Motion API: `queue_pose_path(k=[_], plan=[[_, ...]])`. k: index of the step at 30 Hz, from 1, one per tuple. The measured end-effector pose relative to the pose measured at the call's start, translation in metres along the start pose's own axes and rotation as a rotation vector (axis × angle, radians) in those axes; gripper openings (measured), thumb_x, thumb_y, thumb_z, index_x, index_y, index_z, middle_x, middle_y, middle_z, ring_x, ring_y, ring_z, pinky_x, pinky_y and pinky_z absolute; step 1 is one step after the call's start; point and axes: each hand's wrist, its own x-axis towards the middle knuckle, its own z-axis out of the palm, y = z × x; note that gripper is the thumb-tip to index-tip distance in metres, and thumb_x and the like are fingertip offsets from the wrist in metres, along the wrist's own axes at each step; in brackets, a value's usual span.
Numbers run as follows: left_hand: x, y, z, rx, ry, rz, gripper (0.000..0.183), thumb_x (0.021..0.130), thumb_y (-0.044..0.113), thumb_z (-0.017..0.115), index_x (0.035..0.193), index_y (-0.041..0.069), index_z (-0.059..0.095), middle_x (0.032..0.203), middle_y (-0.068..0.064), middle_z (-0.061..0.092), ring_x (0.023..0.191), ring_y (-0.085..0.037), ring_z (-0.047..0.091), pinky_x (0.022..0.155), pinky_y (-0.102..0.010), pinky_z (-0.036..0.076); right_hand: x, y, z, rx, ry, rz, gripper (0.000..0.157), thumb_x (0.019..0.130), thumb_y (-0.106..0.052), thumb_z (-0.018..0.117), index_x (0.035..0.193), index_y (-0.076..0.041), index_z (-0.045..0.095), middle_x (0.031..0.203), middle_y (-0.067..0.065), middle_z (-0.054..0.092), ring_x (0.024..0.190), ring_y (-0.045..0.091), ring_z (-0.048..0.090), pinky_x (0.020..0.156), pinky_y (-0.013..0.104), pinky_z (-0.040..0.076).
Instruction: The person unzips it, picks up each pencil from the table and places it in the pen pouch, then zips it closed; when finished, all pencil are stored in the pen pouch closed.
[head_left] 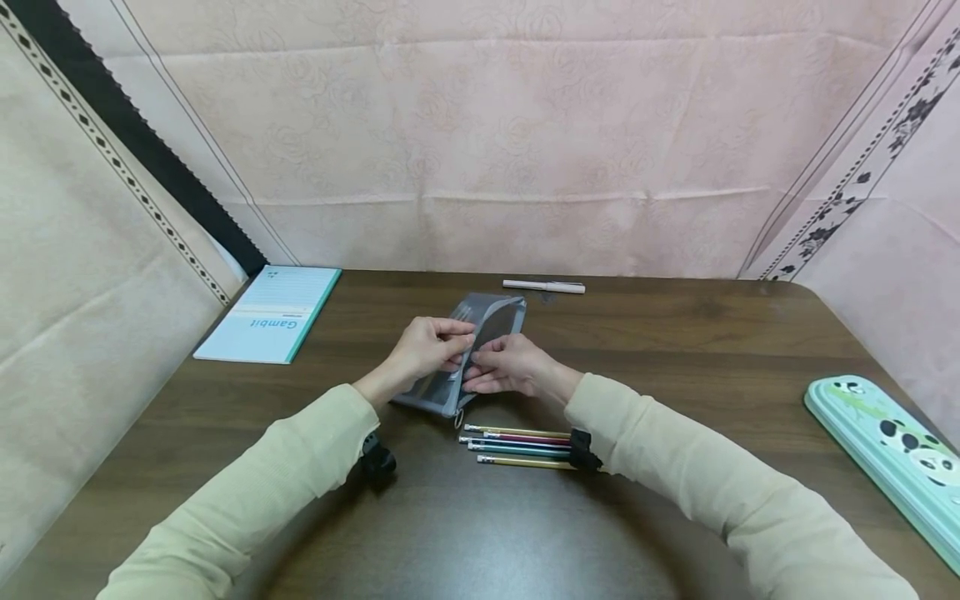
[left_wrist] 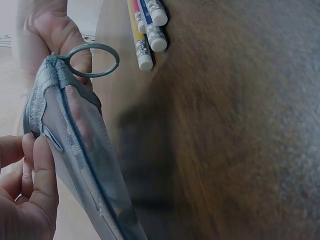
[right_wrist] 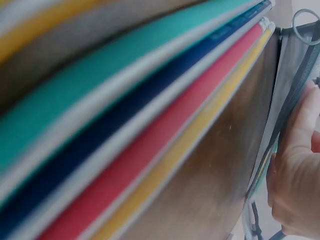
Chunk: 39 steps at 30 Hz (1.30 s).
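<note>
A grey see-through mesh zip pouch (head_left: 431,393) lies at the middle of the table, its zipped side parted. My left hand (head_left: 427,348) pinches one edge of the opening between thumb and fingers. At the opposite edge, my right hand (head_left: 516,367) grips the pouch, with its fingertips at the zip. A metal ring (left_wrist: 117,64) sticks out from the pouch's near corner. Several pencils (head_left: 525,444) with white erasers lie side by side below the right wrist, in yellow, red, blue and green. In the right wrist view, these pencils (right_wrist: 150,125) loom large and blurred.
A pale blue notebook (head_left: 255,321) marked "Gambit" lies at the back left. Behind the pouch is a white pen (head_left: 543,287) near the table's far edge. A mint green panda case (head_left: 888,458) rests at the right edge. Patterned cloth (head_left: 480,150) hangs around the table.
</note>
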Motion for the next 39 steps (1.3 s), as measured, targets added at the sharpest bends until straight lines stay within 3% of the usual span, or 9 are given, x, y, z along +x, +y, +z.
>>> queue_pose_path(k=[4,9,14,20,27,39], plan=[[0.0,0.0,0.0,0.003,0.004,-0.004,0.03,0.092,0.014,0.061,0.12,0.003,0.064,0.088,-0.006,0.06,0.066,-0.009,0.056,0.067,-0.026,0.058,-0.009,0.001,-0.006,-0.039,0.004,-0.029,0.035,0.099,-0.006,0.045,0.13,0.009,0.039,0.082,0.01,0.064,0.068,0.014,0.067,0.067,0.023,0.057],[0.0,-0.001,0.001,-0.004,0.004,-0.009,0.03,0.092,0.014,0.061,0.12,0.003,0.064,0.089,-0.006,0.061,0.066,-0.009,0.056,0.067,-0.026,0.057,-0.024,0.008,-0.026,-0.13,-0.044,-0.085,0.035,0.097,-0.004,0.048,0.128,0.011,0.043,0.09,0.008,0.062,0.076,0.012,0.065,0.073,0.023,0.056],[0.0,-0.002,0.001,-0.016,-0.001,-0.008,0.03,0.092,0.013,0.061,0.119,0.001,0.064,0.088,-0.006,0.062,0.065,-0.008,0.055,0.067,-0.025,0.057,-0.04,0.018,-0.055,-0.314,-0.107,-0.131,0.032,0.094,-0.006,0.056,0.121,0.01,0.051,0.099,0.01,0.062,0.084,0.013,0.061,0.079,0.027,0.055],[0.0,-0.001,0.0,-0.018,-0.001,0.0,0.03,0.092,0.013,0.062,0.12,0.002,0.064,0.086,-0.005,0.062,0.065,-0.008,0.054,0.067,-0.026,0.057,-0.054,0.029,-0.079,-0.531,-0.196,-0.162,0.025,0.091,-0.007,0.061,0.11,0.008,0.06,0.092,0.004,0.064,0.082,0.011,0.058,0.078,0.029,0.055],[-0.001,-0.001,-0.001,-0.028,-0.009,-0.006,0.031,0.092,0.013,0.061,0.121,0.001,0.063,0.095,-0.011,0.065,0.064,-0.008,0.055,0.068,-0.026,0.057,-0.057,0.039,-0.085,-0.628,-0.274,-0.235,0.02,0.087,-0.002,0.064,0.104,0.01,0.063,0.083,0.002,0.064,0.074,0.01,0.055,0.068,0.021,0.052],[-0.001,-0.002,0.0,-0.013,-0.009,-0.011,0.03,0.092,0.014,0.061,0.12,0.003,0.063,0.1,-0.016,0.065,0.065,-0.008,0.056,0.067,-0.026,0.057,-0.056,0.044,-0.081,-0.695,-0.303,-0.311,0.012,0.084,0.003,0.064,0.095,0.008,0.066,0.072,0.001,0.058,0.061,0.006,0.046,0.056,0.016,0.041]])
